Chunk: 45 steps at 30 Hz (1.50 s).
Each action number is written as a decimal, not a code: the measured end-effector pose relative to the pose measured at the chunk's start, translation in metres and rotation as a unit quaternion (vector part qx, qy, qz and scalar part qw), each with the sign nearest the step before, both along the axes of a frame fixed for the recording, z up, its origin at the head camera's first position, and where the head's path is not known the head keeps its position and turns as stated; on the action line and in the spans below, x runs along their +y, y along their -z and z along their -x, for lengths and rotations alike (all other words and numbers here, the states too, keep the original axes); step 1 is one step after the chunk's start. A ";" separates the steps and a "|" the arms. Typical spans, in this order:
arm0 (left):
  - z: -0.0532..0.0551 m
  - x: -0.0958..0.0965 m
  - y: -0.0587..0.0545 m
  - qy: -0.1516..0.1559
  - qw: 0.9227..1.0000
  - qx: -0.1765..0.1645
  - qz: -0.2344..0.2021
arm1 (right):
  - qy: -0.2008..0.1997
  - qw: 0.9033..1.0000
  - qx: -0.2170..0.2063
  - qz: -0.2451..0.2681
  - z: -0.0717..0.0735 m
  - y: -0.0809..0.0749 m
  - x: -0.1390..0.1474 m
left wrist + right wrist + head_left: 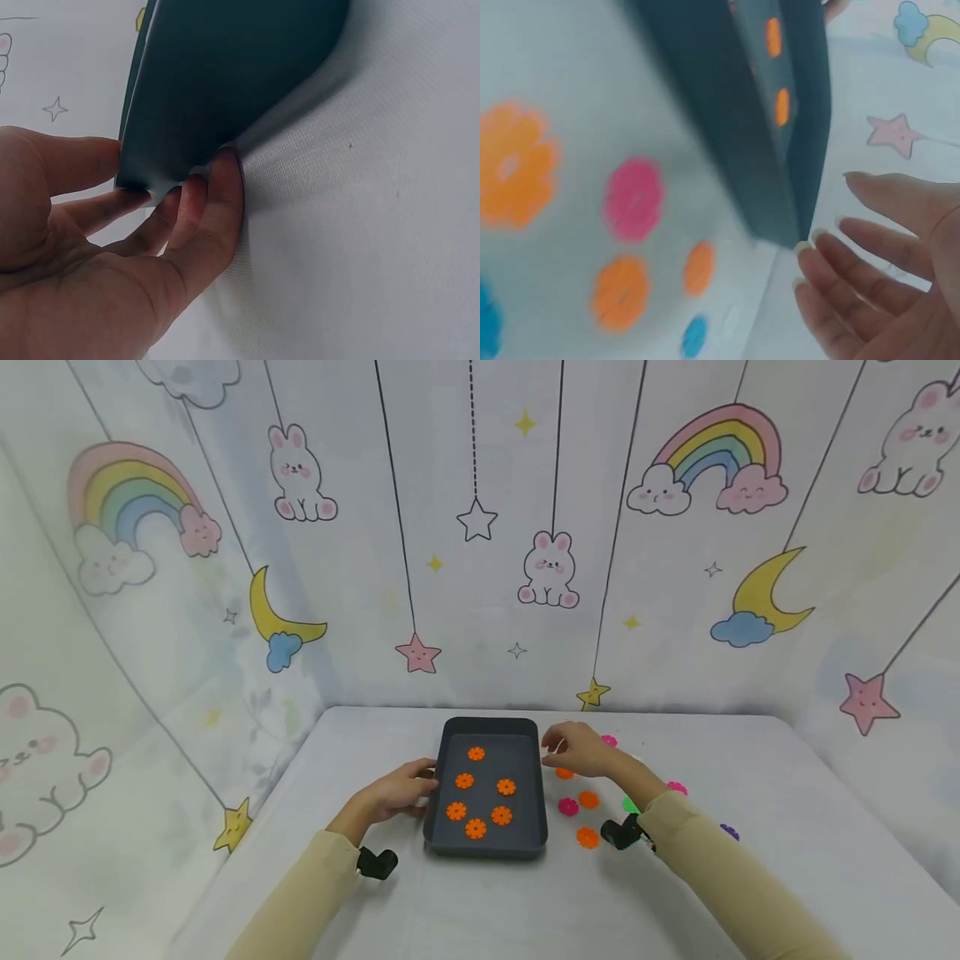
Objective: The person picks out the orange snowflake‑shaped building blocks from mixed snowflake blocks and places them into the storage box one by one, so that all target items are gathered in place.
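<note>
A: What is the left hand [393, 792] doing?
B: It grips the side of the dark tray [519, 756]. The thumb is up by the edge, and the bent fingertips touch the outside, down low.

A: And the right hand [583, 752]?
B: It hangs just beside the far right corner of the tray. Its fingers bend a little, with a gap between them and the thumb. You cannot tell if a fingertip touches the tray.

A: So the hands are apart?
B: Yes, with the tray between them on the white table [480, 914].

A: What is in the tray?
B: Six orange flowers [506, 787], lying flat. They are a bit spread out.

A: And next to the tray?
B: On the right side lie three more orange ones [587, 837], some pink ones [568, 807], a green one [630, 804] and a purple one [729, 832]. The right wrist view shows blue ones [694, 336] too, but one is blurry.

A: What is behind the table?
B: A pale cloth [480, 602] with bunnies, rainbows, moons and stars on it.
</note>
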<state>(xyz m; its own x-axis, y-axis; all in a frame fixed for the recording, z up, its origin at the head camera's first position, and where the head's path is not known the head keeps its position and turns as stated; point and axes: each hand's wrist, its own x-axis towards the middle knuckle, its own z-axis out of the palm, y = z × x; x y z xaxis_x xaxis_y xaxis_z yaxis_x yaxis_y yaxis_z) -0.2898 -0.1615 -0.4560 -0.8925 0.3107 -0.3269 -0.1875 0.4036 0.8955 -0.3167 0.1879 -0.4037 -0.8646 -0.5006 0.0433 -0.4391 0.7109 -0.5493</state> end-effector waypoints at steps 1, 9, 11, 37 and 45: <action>0.000 0.000 0.000 0.000 1.000 0.000 -0.001 | -0.001 1.000 0.003 0.000 -0.002 0.002 0.006; 0.000 0.001 0.001 0.003 1.000 -0.001 -0.007 | 0.003 1.000 -0.006 -0.016 -0.022 0.019 0.048; 0.000 0.000 0.001 0.003 1.000 -0.001 -0.009 | 0.013 1.000 -0.015 -0.016 -0.027 0.023 0.055; 0.002 -0.002 0.001 0.003 1.000 0.001 -0.011 | 0.060 0.997 -0.045 -0.003 -0.038 0.054 0.065; 0.001 -0.002 0.002 0.004 1.000 -0.002 -0.015 | 0.040 0.998 -0.045 0.016 -0.037 0.046 0.069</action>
